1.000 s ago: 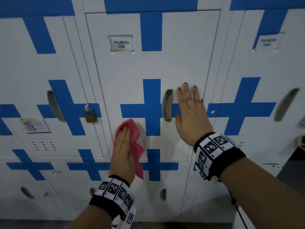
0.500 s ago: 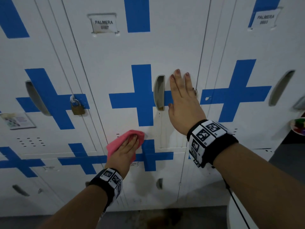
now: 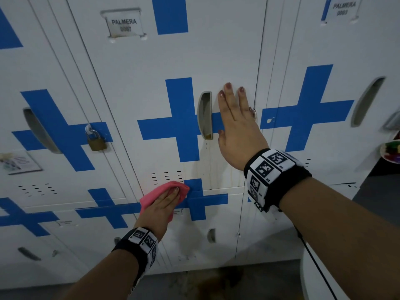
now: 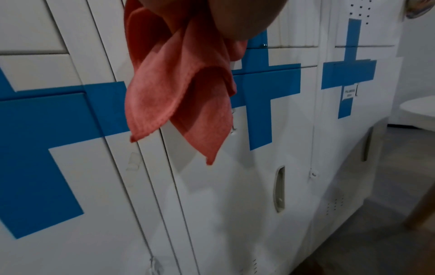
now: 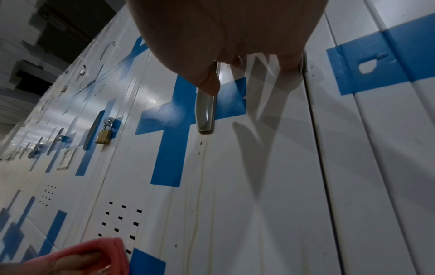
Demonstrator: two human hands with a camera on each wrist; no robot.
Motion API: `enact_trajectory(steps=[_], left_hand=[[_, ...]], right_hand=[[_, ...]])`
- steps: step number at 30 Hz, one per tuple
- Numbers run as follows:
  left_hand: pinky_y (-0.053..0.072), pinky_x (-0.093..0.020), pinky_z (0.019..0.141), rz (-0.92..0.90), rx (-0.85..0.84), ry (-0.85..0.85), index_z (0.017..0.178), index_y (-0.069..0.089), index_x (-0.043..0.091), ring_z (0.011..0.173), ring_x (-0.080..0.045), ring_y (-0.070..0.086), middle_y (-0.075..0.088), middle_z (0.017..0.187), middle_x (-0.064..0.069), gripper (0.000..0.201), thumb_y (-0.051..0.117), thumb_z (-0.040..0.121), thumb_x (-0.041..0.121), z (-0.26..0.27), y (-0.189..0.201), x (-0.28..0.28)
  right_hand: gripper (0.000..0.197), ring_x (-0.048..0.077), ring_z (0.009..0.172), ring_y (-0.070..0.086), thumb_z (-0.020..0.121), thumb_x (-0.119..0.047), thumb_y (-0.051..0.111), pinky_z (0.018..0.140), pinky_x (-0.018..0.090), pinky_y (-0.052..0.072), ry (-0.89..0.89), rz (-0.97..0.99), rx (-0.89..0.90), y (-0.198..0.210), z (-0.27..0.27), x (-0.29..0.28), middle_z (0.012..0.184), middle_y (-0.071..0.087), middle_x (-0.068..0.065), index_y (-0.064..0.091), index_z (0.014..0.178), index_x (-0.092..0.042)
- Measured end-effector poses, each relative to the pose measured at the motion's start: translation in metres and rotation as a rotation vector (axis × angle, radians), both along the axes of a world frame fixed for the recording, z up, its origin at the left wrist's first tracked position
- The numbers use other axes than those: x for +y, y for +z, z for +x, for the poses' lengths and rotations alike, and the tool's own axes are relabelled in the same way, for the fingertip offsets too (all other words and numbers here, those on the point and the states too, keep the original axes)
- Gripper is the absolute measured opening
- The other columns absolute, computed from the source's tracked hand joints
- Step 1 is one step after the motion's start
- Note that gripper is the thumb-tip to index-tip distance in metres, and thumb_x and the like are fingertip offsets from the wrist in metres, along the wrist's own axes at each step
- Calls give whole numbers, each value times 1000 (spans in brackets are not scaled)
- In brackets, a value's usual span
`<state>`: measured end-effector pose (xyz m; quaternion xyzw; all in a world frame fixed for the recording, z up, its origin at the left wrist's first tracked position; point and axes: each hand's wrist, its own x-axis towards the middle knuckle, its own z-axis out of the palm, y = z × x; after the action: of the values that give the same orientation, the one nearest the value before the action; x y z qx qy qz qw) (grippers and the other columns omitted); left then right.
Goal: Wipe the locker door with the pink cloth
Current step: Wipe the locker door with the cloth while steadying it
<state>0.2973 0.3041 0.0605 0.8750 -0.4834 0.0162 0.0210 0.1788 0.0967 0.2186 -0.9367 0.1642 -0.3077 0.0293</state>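
Note:
The white locker door (image 3: pixel 216 50) with a blue cross has a grey recessed handle (image 3: pixel 204 115). My left hand (image 3: pixel 166 202) presses the pink cloth (image 3: pixel 184 189) flat against the door's lower left corner, just under the vent slots (image 3: pixel 166 176). In the left wrist view the cloth (image 4: pixel 179 96) hangs in folds below my palm. The right wrist view shows the cloth (image 5: pixel 94 247) with my left fingers (image 5: pixel 77 260) lying on it. My right hand (image 3: pixel 233 118) rests flat on the door, fingers straight, just right of the handle. Pale drip streaks (image 3: pixel 207 165) run down below the handle.
The locker to the left carries a brass padlock (image 3: pixel 96 142). A name label (image 3: pixel 124 24) sits at the door's top. More lockers stand below and to the right. A white round table edge (image 3: pixel 324 278) and a plate (image 3: pixel 391 151) are at the right.
My left hand slid the cloth down from mid-door to the door's bottom edge and turned it sideways. In the last half second it barely moved. My right hand stayed put.

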Motion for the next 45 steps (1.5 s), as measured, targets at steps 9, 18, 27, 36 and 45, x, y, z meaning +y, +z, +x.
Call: enact_trajectory(steps=[9, 18, 27, 36, 45], left_hand=[[10, -34, 114, -649, 109, 114, 141, -5, 27, 139, -8, -1, -7, 148, 13, 94, 66, 80, 12, -26, 58, -8], [-11, -26, 108, -330, -60, -83, 141, -7, 19, 136, -13, -17, -15, 148, 6, 116, 81, 65, 4, 9, 64, -32], [28, -40, 111, -75, -162, -216, 143, -4, 27, 139, -16, 1, -11, 151, 7, 97, 62, 80, -5, 28, 37, -28], [5, -29, 117, 234, -202, -205, 130, -29, 26, 135, -7, -22, -34, 138, 11, 81, 34, 91, -7, 18, 27, -19], [-7, -31, 115, 380, -261, -193, 131, -29, 23, 131, -10, -26, -30, 144, 7, 79, 34, 92, -6, 16, 19, -19]], right_hand=[[80, 21, 142, -24, 90, -14, 44, 113, 44, -3, -2, 5, 17, 0, 0, 0, 155, -24, -3, -9, 150, -16], [80, 23, 142, -22, 89, -13, 44, 113, 43, -4, -3, -15, 6, -1, 2, -1, 156, -22, -1, -7, 150, -14], [81, 25, 143, -20, 87, -13, 45, 115, 46, 0, -28, -31, -3, -5, 5, 1, 157, -19, 2, -7, 150, -13], [82, 25, 143, -20, 86, -11, 44, 114, 46, -2, -15, -20, -27, -6, 5, 0, 157, -18, 2, -7, 150, -13], [82, 25, 143, -19, 85, -10, 43, 115, 47, -2, -10, -12, -43, -6, 6, 2, 157, -17, 2, -7, 150, -13]])
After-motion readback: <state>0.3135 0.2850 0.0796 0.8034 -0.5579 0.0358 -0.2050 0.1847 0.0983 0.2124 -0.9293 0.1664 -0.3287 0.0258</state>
